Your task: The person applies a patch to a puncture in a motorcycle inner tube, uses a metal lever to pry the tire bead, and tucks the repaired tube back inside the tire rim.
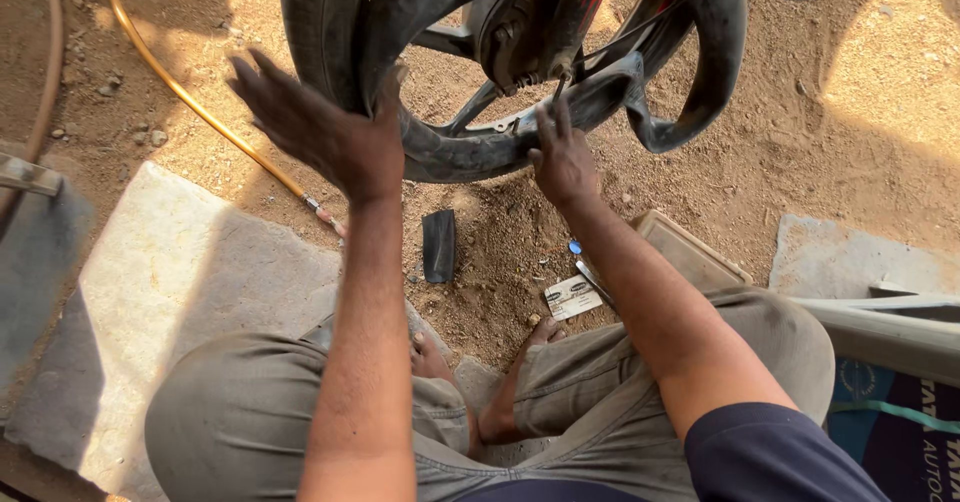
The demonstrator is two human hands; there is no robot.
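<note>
Wheel stands upright on bare dirt, dark alloy spokes and hub at its centre; taken as landmark. Black tyre wraps its left side. A loop of black inner tube hangs off its right side, curling under the rim.

Left hand: flat against the tyre's outer left face, fingers spread, nothing pinched.

Right hand: at the wheel's lower rim, fingers pointing up and bunched on the rubber edge there; whether it pinches tyre or tube, cannot tell.

Below the wheel, on the dirt: a short black rubber piece. Further below and right of it, a small white packet beside a metal tool. Yellow hose runs left of the wheel, its metal end near the left forearm. Pale stone slab lies below-left of the wheel. Person squats, bare feet below the wheel
</note>
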